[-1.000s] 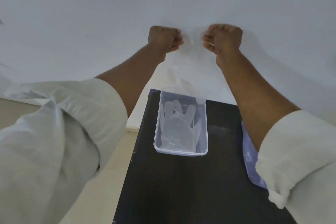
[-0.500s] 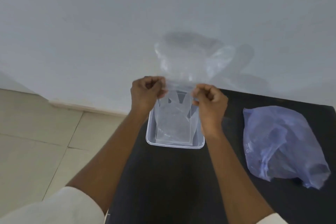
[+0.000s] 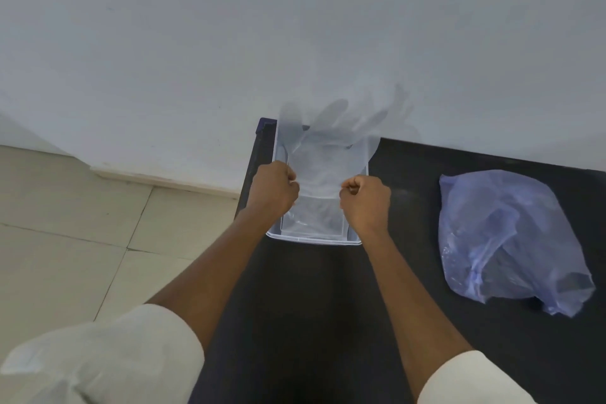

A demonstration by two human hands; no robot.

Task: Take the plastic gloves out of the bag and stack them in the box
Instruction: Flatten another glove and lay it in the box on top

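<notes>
A clear plastic glove [image 3: 324,157] is stretched between my hands over the clear plastic box [image 3: 314,241]. My left hand [image 3: 273,187] pinches the glove's cuff on the left and my right hand [image 3: 365,200] pinches it on the right. The glove's fingers point away from me and blur against the wall beyond the box's far end. Inside the box more clear gloves lie flat. The bluish plastic bag [image 3: 511,239] lies crumpled on the black table [image 3: 311,321] to the right of the box.
The box sits at the table's far left corner, against the pale wall [image 3: 295,26]. Beige floor tiles [image 3: 65,223] lie left of the table. White sleeves cover my upper arms at the bottom of the view.
My hands came down from high in front of the wall to just above the box, carrying the glove. The glove's fingers swung forward past the box's far end.
</notes>
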